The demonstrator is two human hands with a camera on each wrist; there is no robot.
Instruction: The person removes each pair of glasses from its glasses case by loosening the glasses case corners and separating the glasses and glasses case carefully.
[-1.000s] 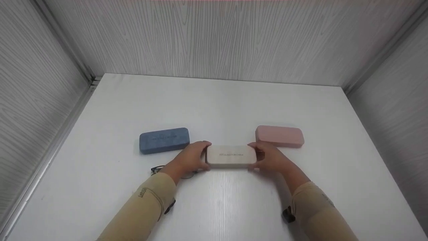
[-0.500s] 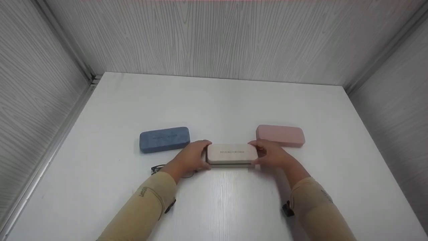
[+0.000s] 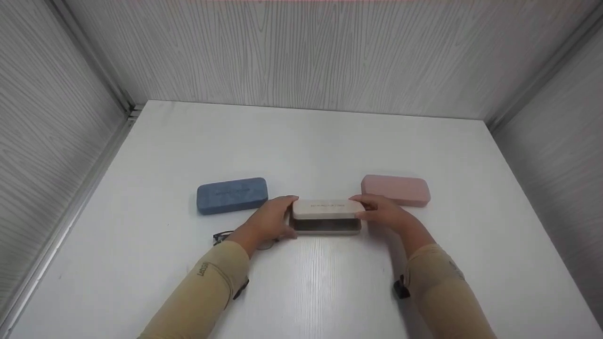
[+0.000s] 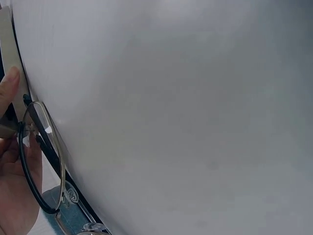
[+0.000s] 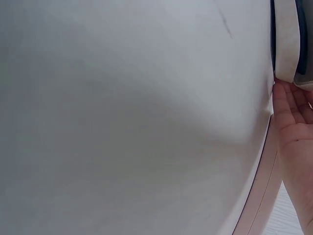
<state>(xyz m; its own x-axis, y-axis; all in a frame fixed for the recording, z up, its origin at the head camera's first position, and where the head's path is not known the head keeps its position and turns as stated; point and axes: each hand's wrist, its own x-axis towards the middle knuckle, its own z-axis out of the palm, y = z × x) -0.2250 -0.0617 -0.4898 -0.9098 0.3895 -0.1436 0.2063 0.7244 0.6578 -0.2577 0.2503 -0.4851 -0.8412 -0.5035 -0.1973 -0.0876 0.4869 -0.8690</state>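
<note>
A cream glasses case [image 3: 328,209] with small lettering on its lid stands on the white table, its lid partly raised and its dark inside showing at the front. My left hand [image 3: 268,220] holds its left end, thumb low at the front of the base and fingers round the back. At the right end my right hand [image 3: 388,214] pinches the lid, thumb at the lid's front edge. Eyeglasses [image 3: 220,236] with dark upper rims lie under my left wrist, partly hidden by it; their lenses show close up in the left wrist view.
A blue glasses case [image 3: 232,195] lies closed behind my left hand. A closed pink glasses case [image 3: 395,189] lies behind my right hand, partly covered by it. Pale wood-grain panels [image 3: 301,56] enclose the table [image 3: 311,292] at the back and sides.
The cream case's lid has gone from closed to partly raised, its front edge lifting with my right hand. My left hand has stayed at the left end.
</note>
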